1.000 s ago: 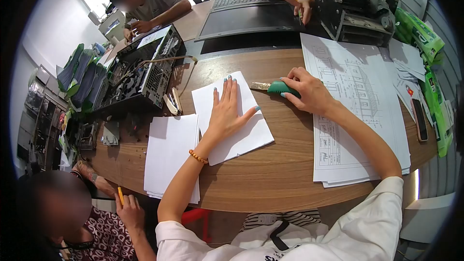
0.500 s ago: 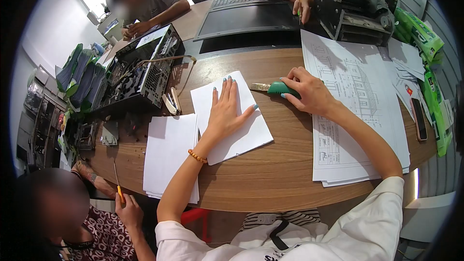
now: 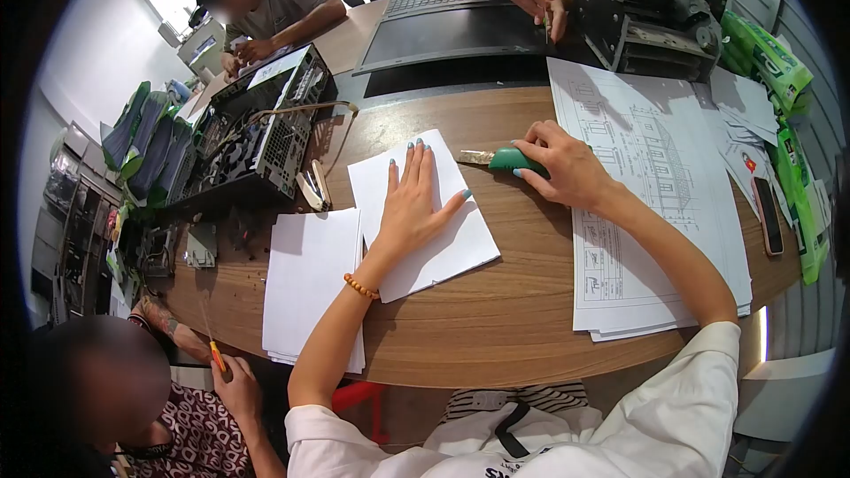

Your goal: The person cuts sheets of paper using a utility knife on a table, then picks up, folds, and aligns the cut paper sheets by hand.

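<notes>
My left hand (image 3: pixel 412 204) lies flat, fingers stretched out, on a white sheet of paper (image 3: pixel 460 252) that looks folded. A neat stack of white paper (image 3: pixel 310 274) sits just left of it, partly under my forearm. My right hand (image 3: pixel 562 164) is closed around a green-handled utility knife (image 3: pixel 512 159). Its blade points left and lies close to the sheet's upper right edge, apart from my left hand. Printed building drawings (image 3: pixel 651 239) spread beneath my right forearm.
An opened computer case (image 3: pixel 266 137) and a stapler (image 3: pixel 313 186) are on the left. Across the table lie a laptop (image 3: pixel 460 35) and a dusty metal chassis (image 3: pixel 651 31). A phone (image 3: pixel 767 215) rests at right. Co-workers hold screwdrivers (image 3: pixel 217 356) at lower left and across the table.
My hands, the paper and the knife stay in place. The co-worker at upper left has shifted their head, and the one across the table has moved the screwdriver slightly.
</notes>
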`<state>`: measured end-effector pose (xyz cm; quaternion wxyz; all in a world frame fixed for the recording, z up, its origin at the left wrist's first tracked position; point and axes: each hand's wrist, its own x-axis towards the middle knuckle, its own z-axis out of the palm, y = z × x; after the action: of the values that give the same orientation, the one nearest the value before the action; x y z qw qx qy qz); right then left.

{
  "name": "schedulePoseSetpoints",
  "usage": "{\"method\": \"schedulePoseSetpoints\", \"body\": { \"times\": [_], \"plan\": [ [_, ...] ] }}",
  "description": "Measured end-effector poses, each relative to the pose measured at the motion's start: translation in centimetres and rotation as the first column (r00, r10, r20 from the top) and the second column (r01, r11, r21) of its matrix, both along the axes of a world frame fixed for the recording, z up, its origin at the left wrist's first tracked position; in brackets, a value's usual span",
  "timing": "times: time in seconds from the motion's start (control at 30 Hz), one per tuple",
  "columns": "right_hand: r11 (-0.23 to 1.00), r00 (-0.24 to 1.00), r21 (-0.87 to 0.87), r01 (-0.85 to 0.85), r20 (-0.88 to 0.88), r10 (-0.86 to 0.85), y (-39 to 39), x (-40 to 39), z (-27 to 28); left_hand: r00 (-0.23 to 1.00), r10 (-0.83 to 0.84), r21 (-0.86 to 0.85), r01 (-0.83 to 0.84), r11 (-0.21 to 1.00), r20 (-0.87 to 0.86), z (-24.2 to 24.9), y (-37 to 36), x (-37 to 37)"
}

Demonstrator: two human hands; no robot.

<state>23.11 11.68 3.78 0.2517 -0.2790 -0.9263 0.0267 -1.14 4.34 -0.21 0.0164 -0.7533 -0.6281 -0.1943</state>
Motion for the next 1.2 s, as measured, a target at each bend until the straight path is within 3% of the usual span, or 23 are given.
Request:
{"method": "schedulePoseSetpoints", "body": {
  "times": [0.5, 0.8, 0.97, 1.2],
  "plan": [
    [0.995, 0.997, -0.086, -0.040, 0.055, 0.045, 0.4, -0.1, 0.7, 1.000, -0.005, 0.017, 0.005, 1.000, -0.021, -0.3, 0.1, -0.2],
    [0.985, 0.992, -0.144, -0.098, -0.096, 0.085, 1.7, -2.8, -1.0, 0.999, 0.011, 0.015, -0.010, 1.000, -0.038, -0.2, 0.1, -0.1],
    [0.984, 0.984, -0.036, -0.173, -0.045, 0.172, 3.5, -2.9, -1.4, 0.994, 0.035, 0.008, -0.034, 0.999, -0.100, -0.2, 0.1, 0.0],
    [0.988, 0.988, 0.071, -0.139, -0.056, 0.143, 3.9, -3.4, -2.0, 0.994, 0.020, -0.047, -0.025, 0.999, -0.105, -0.2, 0.1, 0.2]
  ]
}}
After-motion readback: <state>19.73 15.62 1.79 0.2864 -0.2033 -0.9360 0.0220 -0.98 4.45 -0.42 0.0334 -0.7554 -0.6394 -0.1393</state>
